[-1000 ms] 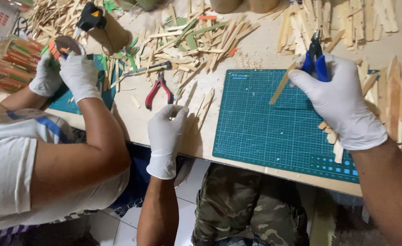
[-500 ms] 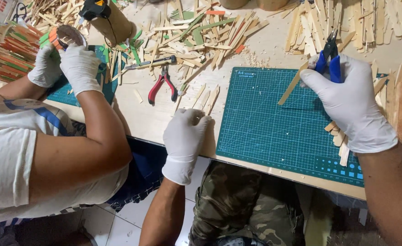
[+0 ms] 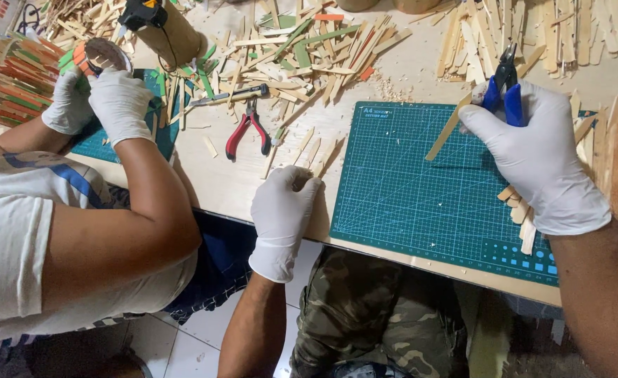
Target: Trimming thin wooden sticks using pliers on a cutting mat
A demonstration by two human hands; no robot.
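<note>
My right hand (image 3: 536, 157), in a white glove, grips blue-handled pliers (image 3: 503, 87) over the far right corner of the green cutting mat (image 3: 428, 196). A plain wooden stick (image 3: 447, 129) slants down to the left from the hand. My left hand (image 3: 282, 210), also gloved, rests on the wooden table's front edge just left of the mat, fingers curled over some loose sticks (image 3: 314, 150). Whether it grips one I cannot tell.
A co-worker on the left, in a white shirt, holds a round striped piece (image 3: 97, 54) with both gloved hands (image 3: 116, 101). Red-handled pliers (image 3: 248, 131) lie on the table. Heaps of plain and coloured sticks (image 3: 309, 49) cover the far side and the right edge (image 3: 617, 161).
My left hand has slid right along the table edge toward the mat. My right hand with the pliers and stick has stayed over the mat's far corner.
</note>
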